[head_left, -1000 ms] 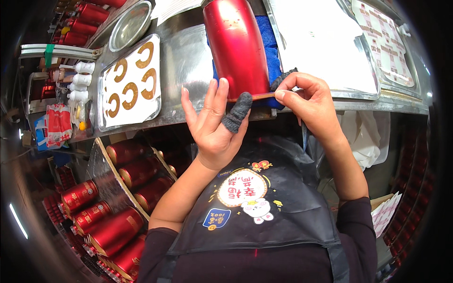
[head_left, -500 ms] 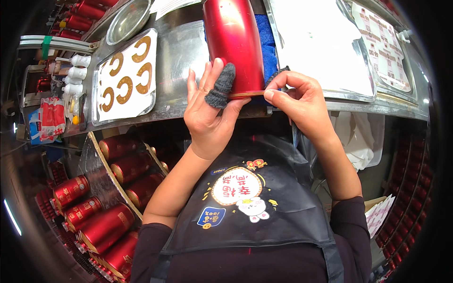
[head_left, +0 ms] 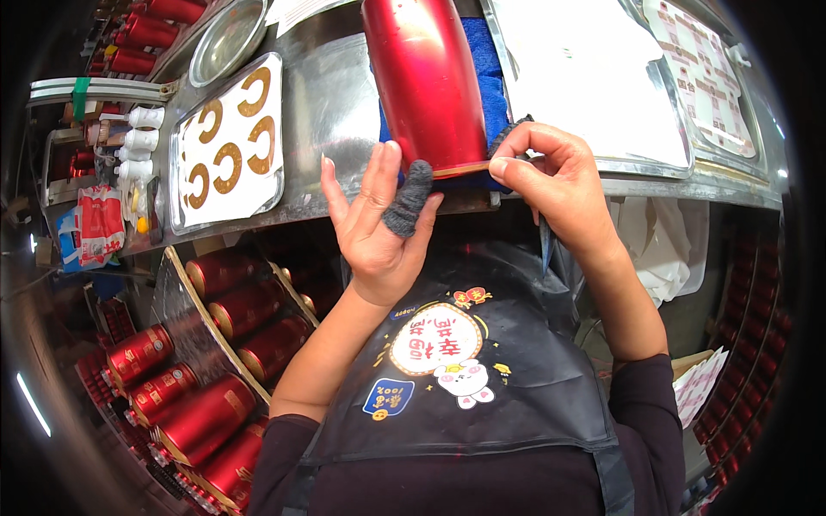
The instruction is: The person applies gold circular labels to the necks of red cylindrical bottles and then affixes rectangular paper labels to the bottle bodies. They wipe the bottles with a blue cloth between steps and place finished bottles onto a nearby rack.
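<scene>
Right hand (head_left: 559,185) pinching the thin gold strip (head_left: 465,170), left hand (head_left: 376,248) splayed and holding nothing, so I'd pull gently and smooth evenly round the red bottle (head_left: 426,86).

1. The bottle (head_left: 426,86), glossy red with a pale sheen along it, lies on its side on a blue cloth (head_left: 490,52) on the counter (head_left: 301,191). Its base points toward the person; I can't see its far end from here.
2. The strip (head_left: 465,169), thin and orange-gold, runs along the bottle's base edge. Its right end sits pinched in the right hand (head_left: 555,176); where its left end stops, I can't make out.
</scene>
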Demonstrator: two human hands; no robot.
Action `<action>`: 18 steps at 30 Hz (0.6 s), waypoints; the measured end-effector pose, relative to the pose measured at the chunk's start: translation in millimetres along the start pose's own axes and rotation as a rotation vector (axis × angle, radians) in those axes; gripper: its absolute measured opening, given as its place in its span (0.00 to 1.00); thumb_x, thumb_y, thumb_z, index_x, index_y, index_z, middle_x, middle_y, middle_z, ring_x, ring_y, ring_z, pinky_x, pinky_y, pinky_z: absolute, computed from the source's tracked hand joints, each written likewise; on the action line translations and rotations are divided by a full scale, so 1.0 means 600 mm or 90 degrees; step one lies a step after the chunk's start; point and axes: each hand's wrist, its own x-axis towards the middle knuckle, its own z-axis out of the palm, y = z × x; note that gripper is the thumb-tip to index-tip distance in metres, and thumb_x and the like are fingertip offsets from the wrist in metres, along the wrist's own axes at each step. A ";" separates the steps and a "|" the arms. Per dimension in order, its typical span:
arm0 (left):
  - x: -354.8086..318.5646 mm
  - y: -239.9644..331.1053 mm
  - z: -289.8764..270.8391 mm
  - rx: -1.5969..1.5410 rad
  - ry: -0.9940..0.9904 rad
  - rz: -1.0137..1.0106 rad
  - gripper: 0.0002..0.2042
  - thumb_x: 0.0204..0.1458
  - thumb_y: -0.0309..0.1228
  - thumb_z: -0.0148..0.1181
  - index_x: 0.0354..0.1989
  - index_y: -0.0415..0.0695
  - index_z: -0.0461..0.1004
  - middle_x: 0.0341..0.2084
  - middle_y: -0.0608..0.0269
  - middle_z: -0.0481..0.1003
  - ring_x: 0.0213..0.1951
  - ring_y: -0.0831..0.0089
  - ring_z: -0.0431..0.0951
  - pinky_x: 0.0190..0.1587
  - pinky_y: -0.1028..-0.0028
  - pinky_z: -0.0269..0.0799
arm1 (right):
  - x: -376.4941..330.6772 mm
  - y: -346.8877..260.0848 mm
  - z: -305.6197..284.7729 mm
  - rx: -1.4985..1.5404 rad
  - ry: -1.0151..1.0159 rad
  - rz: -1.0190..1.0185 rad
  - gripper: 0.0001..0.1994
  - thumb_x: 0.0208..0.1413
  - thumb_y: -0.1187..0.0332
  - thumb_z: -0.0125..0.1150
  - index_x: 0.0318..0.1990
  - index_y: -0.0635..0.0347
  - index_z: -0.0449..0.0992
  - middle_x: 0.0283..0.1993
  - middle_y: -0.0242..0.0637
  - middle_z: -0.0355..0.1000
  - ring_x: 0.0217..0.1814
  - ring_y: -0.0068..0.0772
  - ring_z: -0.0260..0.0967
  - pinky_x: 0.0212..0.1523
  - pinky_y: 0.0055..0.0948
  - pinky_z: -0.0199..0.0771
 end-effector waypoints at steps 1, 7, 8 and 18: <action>0.005 0.002 0.000 0.008 -0.002 0.011 0.17 0.45 0.23 0.75 0.46 0.41 0.83 0.60 0.48 0.75 0.59 0.51 0.78 0.71 0.39 0.44 | 0.001 0.001 0.000 -0.003 0.000 0.003 0.05 0.57 0.72 0.66 0.31 0.62 0.77 0.31 0.24 0.73 0.22 0.06 0.61 0.17 0.13 0.56; 0.031 0.017 -0.008 0.063 -0.011 0.078 0.19 0.43 0.21 0.75 0.46 0.43 0.83 0.62 0.45 0.74 0.58 0.50 0.79 0.72 0.40 0.44 | 0.002 -0.002 0.002 -0.009 0.002 0.000 0.05 0.57 0.72 0.66 0.32 0.61 0.77 0.30 0.24 0.73 0.19 0.07 0.60 0.16 0.14 0.56; 0.036 0.019 -0.008 0.072 -0.005 0.079 0.18 0.42 0.24 0.74 0.44 0.46 0.84 0.61 0.47 0.75 0.58 0.49 0.79 0.72 0.39 0.43 | 0.002 -0.003 0.002 -0.008 0.001 0.012 0.05 0.58 0.72 0.66 0.32 0.62 0.78 0.30 0.24 0.73 0.22 0.08 0.62 0.20 0.13 0.58; 0.058 0.010 0.021 -0.038 0.024 -0.067 0.19 0.43 0.30 0.74 0.47 0.46 0.84 0.61 0.52 0.75 0.59 0.45 0.76 0.68 0.39 0.56 | 0.005 0.010 -0.005 -0.068 0.004 0.011 0.04 0.58 0.73 0.65 0.34 0.63 0.77 0.31 0.24 0.73 0.25 0.08 0.63 0.23 0.13 0.60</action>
